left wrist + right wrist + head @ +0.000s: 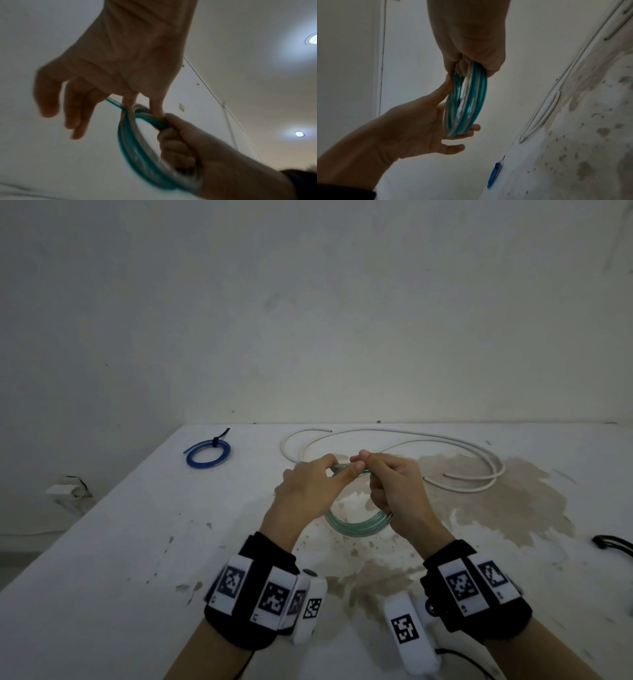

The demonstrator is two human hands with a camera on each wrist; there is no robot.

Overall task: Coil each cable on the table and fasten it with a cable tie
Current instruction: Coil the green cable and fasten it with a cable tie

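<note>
head view: the green cable (356, 525), wound in several loops, is held up above the middle of the table (102, 542), nearer its front edge. it looks light, springy and slick, likely to unwind if released, so the crossing of loops at the top seems the best spot to hold. the right hand (397, 494) is curled tight around that bundle. the left hand (308, 494) touches the coil with loosely extended fingers (467, 130), steadying it. a loose white cable (472, 453) lies by the far edge.
</note>
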